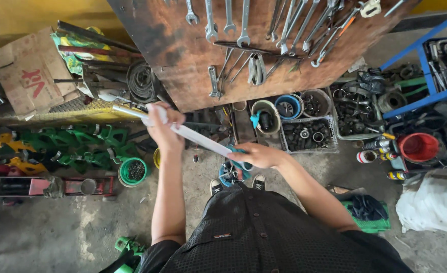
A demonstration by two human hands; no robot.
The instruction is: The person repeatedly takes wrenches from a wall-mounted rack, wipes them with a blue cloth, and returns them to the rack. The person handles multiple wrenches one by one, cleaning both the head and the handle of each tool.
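A long pale metal rod runs slantwise from upper left to lower right in front of me. My left hand is wrapped around its upper part. My right hand grips its lower end together with a teal cloth. Both hands hover above a concrete floor, just below a brown wooden tool board hung with several wrenches. My black sneakers show below the rod.
Green metal parts and a green bucket lie left. Crates and tubs of bearings sit right of centre, with a red bucket, spray cans, a blue rack and a white bag. A cardboard box rests upper left.
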